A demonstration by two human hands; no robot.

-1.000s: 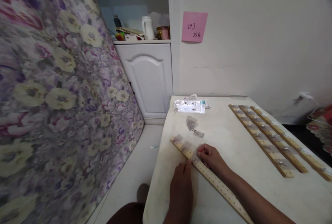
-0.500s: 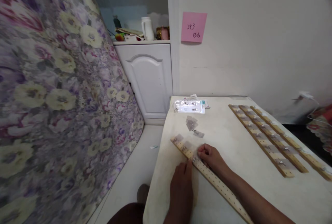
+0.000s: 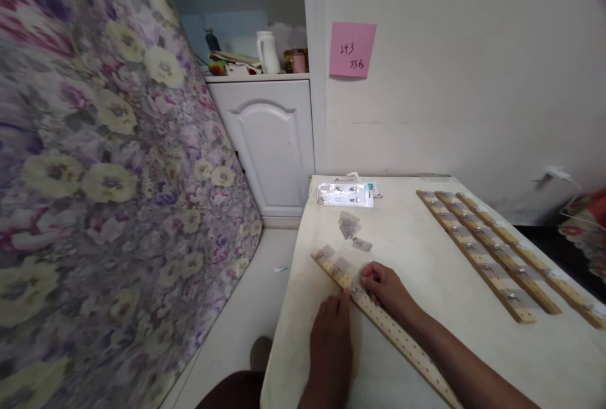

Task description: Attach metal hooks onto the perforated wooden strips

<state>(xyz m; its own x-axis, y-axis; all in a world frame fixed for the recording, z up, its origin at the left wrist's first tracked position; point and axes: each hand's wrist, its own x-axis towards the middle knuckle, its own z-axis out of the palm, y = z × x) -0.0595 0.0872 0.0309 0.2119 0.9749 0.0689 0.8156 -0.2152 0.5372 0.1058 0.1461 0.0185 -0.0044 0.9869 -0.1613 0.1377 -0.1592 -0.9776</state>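
Observation:
A long wooden strip with rows of small holes (image 3: 402,341) lies diagonally on the white table. Clear plastic pieces with small metal parts (image 3: 337,265) sit along its far end. My left hand (image 3: 331,327) rests at the strip's near-left edge, fingers together, its fingertips at a metal part. On the strip's other side is my right hand (image 3: 382,283), fingers pinched beside a clear piece; what they hold is too small to make out. Beyond the strip lie loose clear pieces with metal parts (image 3: 349,226).
Three wooden strips (image 3: 473,248) fitted with clear pieces lie at the right of the table (image 3: 392,207). Clear blister packaging (image 3: 345,194) is at the back left. A floral curtain (image 3: 108,175) hangs at left, beside a white cabinet (image 3: 274,144).

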